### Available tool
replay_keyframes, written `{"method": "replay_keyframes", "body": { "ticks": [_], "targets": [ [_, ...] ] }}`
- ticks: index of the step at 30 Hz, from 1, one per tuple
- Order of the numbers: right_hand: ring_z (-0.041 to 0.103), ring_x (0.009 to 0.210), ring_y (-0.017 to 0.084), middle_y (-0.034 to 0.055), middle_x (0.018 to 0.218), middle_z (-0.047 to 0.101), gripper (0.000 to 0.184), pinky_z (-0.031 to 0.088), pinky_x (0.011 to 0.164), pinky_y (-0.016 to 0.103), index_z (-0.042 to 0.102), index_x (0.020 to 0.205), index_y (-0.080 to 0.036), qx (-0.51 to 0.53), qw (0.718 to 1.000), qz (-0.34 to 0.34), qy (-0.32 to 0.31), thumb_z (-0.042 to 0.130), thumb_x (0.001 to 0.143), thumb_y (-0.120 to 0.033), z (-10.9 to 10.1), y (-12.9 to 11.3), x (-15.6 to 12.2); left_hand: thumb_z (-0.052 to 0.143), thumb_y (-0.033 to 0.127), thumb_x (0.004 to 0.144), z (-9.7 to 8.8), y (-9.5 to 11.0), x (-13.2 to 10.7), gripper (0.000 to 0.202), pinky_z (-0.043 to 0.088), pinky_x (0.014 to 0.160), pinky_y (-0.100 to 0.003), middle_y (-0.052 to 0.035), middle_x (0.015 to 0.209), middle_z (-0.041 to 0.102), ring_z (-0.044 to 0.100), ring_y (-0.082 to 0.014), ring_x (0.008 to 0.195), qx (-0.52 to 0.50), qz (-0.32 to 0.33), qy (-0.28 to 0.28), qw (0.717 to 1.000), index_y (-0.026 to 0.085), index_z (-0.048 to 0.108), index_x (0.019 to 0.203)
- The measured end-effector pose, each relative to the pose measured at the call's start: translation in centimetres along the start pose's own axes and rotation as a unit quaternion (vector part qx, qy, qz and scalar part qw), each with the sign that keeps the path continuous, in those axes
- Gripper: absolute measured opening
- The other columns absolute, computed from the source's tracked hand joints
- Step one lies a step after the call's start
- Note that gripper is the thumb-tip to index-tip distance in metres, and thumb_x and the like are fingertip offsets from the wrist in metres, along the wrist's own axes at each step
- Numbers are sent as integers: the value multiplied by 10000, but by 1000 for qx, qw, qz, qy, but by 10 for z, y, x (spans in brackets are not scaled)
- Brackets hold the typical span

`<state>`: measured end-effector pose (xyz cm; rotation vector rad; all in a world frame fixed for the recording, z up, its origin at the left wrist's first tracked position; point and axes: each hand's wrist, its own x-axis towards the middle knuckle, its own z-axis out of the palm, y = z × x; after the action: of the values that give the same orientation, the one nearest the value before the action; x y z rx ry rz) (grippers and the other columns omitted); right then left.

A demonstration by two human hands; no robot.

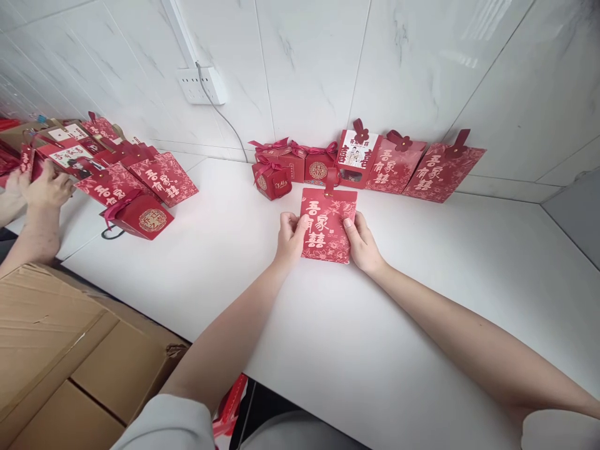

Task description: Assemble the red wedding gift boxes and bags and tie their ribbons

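Note:
A flat red gift bag with gold characters and a flower tab at its top lies on the white table. My left hand grips its left edge, thumb on top. Its right edge is pinched by my right hand, the thumb lying on the printed face. Both hands are closed on the bag.
Behind the bag, red ribboned boxes and upright red bags lean along the tiled wall. More red bags are piled at the left, where another person's hands work. A cardboard carton stands at the lower left. A wall socket with cable is above.

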<state>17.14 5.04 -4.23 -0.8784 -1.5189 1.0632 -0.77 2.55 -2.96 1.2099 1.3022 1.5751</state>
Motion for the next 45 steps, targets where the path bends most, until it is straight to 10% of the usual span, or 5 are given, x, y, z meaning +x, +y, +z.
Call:
{"method": "replay_keyframes", "body": {
  "ticks": [11,20,31,39,45],
  "targets": [
    [497,754,201,18,760,476,509,424,739,344,441,666,-219,-236,969,-30,66,458,927,-655,-9,-7,4,664,598,795,-2,0,6,486,547,864,-355,-84,1012,734,694,-227,904,-111,-100,-134,980,162,704,1005],
    [521,707,182,12,778,612,481,414,676,301,576,804,-192,-57,998,19,-31,488,913,-652,-7,0,4,681,590,785,-3,4,4,494,549,869,-369,-100,1030,741,700,-243,927,-132,-113,-132,976,147,723,998],
    [494,595,140,-3,700,543,469,405,588,282,566,806,-214,20,999,42,-26,445,944,-646,-3,8,4,695,323,738,-20,13,21,218,500,627,-237,-33,826,736,675,-154,690,-211,-237,118,941,150,692,871],
    [612,754,145,33,1119,585,352,447,665,292,475,1061,-249,38,999,10,-16,575,920,-556,-1,3,0,653,292,762,-27,24,25,157,468,615,-230,-4,797,708,647,-133,675,-259,-239,107,930,165,666,853],
    [401,647,146,-18,677,409,444,324,639,298,438,718,-210,-65,996,-57,-31,424,989,-562,-4,-9,-5,657,465,799,-28,21,23,317,472,655,-268,-55,876,703,649,-187,769,-97,-155,92,979,154,676,857]
  ]
}}
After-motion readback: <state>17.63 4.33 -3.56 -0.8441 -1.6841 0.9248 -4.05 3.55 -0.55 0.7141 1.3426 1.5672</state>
